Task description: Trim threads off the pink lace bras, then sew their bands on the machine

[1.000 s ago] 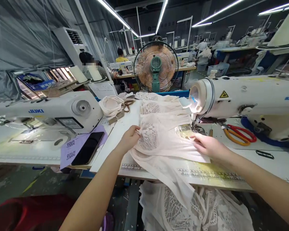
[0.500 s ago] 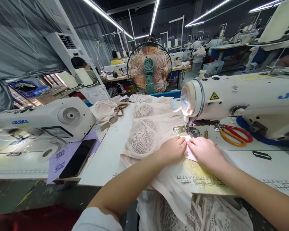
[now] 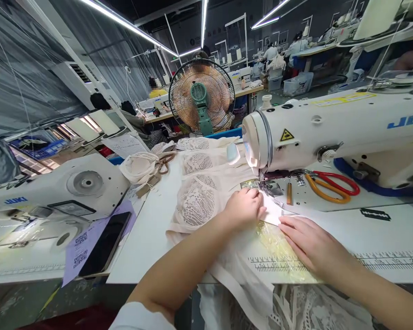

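A small piece of white fabric [image 3: 271,210] lies under the needle area of the white sewing machine [image 3: 296,133]. My left hand [image 3: 244,206] is closed on its left side, fingers curled close by the presser foot [image 3: 261,178]. At the fabric's right edge, the fingertips of my right hand [image 3: 316,243] touch it, with the fingers stretched out. Beige lace bra pieces [image 3: 198,206] are laid in a row left of my left hand. Fabric straps and more lace [image 3: 303,307] hang over the table's front edge.
Red and orange-handled scissors [image 3: 330,188] and a black razor blade [image 3: 375,214] lie to the right. At left are a phone [image 3: 105,245], purple paper [image 3: 75,250] and a second sewing machine [image 3: 62,192]. A large fan [image 3: 201,98] stands behind; people work beyond it.
My right hand has slid right and toward me, away from the presser foot, uncovering more white fabric. My left hand stays by the needle. The whole view has shifted slightly.
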Tool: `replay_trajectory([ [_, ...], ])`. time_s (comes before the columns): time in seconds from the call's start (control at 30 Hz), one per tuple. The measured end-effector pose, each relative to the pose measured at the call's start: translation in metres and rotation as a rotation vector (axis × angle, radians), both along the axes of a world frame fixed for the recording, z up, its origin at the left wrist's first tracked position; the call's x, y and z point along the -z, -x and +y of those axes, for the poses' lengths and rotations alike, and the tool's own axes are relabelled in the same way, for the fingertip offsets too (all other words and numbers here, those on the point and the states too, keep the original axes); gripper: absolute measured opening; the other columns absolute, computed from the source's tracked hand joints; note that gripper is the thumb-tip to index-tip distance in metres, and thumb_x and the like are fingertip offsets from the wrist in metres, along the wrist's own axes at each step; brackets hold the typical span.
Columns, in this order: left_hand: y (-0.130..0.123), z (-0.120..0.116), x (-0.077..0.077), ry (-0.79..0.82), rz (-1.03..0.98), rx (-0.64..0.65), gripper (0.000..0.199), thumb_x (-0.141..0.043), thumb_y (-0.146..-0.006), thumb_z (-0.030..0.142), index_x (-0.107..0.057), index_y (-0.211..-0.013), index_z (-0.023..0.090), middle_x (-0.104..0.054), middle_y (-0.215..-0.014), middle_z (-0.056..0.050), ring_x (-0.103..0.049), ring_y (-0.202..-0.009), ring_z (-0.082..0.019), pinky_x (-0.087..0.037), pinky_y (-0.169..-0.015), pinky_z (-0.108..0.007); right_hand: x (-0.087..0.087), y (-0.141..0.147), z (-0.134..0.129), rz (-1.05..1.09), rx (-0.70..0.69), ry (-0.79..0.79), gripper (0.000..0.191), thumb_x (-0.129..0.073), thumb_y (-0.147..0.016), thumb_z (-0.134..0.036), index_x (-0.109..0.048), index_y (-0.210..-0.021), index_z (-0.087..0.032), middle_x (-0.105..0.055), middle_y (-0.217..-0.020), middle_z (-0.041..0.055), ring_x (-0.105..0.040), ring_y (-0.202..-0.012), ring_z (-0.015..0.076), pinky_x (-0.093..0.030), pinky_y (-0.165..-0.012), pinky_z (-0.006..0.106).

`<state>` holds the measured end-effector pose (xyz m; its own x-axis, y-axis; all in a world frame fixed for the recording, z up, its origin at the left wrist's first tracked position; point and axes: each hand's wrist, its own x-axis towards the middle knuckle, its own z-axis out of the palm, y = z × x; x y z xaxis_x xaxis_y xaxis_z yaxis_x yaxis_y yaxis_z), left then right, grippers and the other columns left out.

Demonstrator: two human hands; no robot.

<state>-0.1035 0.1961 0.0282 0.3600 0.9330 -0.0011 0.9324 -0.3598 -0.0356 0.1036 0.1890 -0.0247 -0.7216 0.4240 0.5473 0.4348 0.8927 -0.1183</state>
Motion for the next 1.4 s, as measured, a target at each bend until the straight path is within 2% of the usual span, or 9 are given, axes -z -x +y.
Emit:
replay_trajectory([
  [0.17,0.000,0.003,-0.001,0.012,0.012,-0.005,0.037,-0.039,-0.092,0.038,-0.054,-0.115,0.013,-0.057,-0.120,-0.011,-0.051,-0.106,-0.026,-0.046,-0.085,-0.039,0.001,0.001,0.000,0.012,-0.026,-0.057,0.032,-0.035,-0.091,-0.017,-0.065,-0.101,-0.012,-0.070,-0.103,0.0109,-0.063,-0.096,0.0223,-0.054,-0.083,0.037],
  [0.4,0.006,0.011,-0.005,0.012,0.005,0.022,0.037,-0.044,-0.090,0.036,-0.055,-0.115,0.012,-0.057,-0.120,-0.011,-0.052,-0.105,-0.026,-0.046,-0.087,-0.038,0.005,0.007,0.002,0.007,-0.037,-0.042,0.032,-0.038,-0.088,-0.013,-0.064,-0.106,-0.011,-0.068,-0.110,0.0125,-0.061,-0.104,0.0239,-0.052,-0.089,0.041],
  [0.5,0.007,0.012,-0.006,-0.027,0.004,0.041,0.029,-0.045,-0.089,0.030,-0.059,-0.106,0.012,-0.061,-0.114,-0.011,-0.053,-0.104,-0.026,-0.046,-0.085,-0.038,0.006,0.015,0.003,0.005,-0.013,-0.076,0.032,-0.037,-0.087,-0.012,-0.064,-0.103,-0.010,-0.067,-0.110,0.0142,-0.061,-0.104,0.0255,-0.050,-0.091,0.044],
  [0.63,0.001,-0.006,-0.002,-0.157,0.027,0.145,0.029,-0.035,-0.088,0.015,-0.063,-0.089,0.014,-0.064,-0.101,-0.012,-0.056,-0.090,-0.025,-0.045,-0.074,-0.038,0.007,0.026,0.006,0.013,0.003,-0.037,0.032,-0.038,-0.087,-0.015,-0.064,-0.106,-0.012,-0.067,-0.109,0.0141,-0.060,-0.105,0.0259,-0.048,-0.092,0.046],
  [0.77,-0.003,-0.032,0.005,-0.184,-0.034,0.161,0.031,-0.039,-0.084,0.012,-0.058,-0.108,0.011,-0.065,-0.106,-0.012,-0.056,-0.075,-0.020,-0.045,-0.064,-0.033,0.008,0.029,0.006,0.027,0.016,-0.025,0.032,-0.039,-0.087,-0.015,-0.063,-0.108,-0.010,-0.066,-0.113,0.0144,-0.058,-0.109,0.0251,-0.046,-0.095,0.044],
  [0.9,0.003,-0.035,0.004,-0.168,-0.115,0.230,0.034,-0.038,-0.088,0.016,-0.054,-0.117,0.011,-0.061,-0.120,-0.012,-0.054,-0.083,-0.021,-0.046,-0.076,-0.035,0.011,0.028,0.004,0.078,0.040,-0.106,0.032,-0.038,-0.088,-0.015,-0.065,-0.105,-0.009,-0.065,-0.114,0.0162,-0.058,-0.109,0.0263,-0.047,-0.094,0.044],
  [1.1,0.009,-0.026,0.001,-0.106,-0.204,0.264,0.033,-0.035,-0.091,0.022,-0.056,-0.115,0.014,-0.062,-0.120,-0.013,-0.056,-0.083,-0.021,-0.047,-0.081,-0.040,0.010,0.026,0.003,0.107,0.046,-0.085,0.032,-0.039,-0.088,-0.015,-0.066,-0.104,-0.010,-0.066,-0.112,0.0158,-0.060,-0.107,0.0271,-0.048,-0.092,0.045],
  [1.27,0.002,-0.024,-0.006,-0.193,-0.243,0.102,0.034,-0.033,-0.089,0.021,-0.062,-0.103,0.013,-0.062,-0.116,-0.016,-0.060,-0.086,-0.025,-0.051,-0.072,-0.042,0.007,0.026,0.005,0.093,0.030,-0.024,0.032,-0.040,-0.087,-0.017,-0.064,-0.107,-0.012,-0.066,-0.112,0.0143,-0.060,-0.107,0.0263,-0.050,-0.092,0.044],
  [1.4,0.001,-0.010,-0.003,-0.192,-0.226,0.086,0.036,-0.039,-0.087,0.025,-0.059,-0.113,0.009,-0.060,-0.121,-0.019,-0.053,-0.111,-0.032,-0.045,-0.093,-0.050,0.007,0.025,0.005,0.083,0.017,-0.022,0.032,-0.039,-0.088,-0.017,-0.064,-0.108,-0.011,-0.066,-0.112,0.0147,-0.059,-0.108,0.0264,-0.049,-0.092,0.045],
])
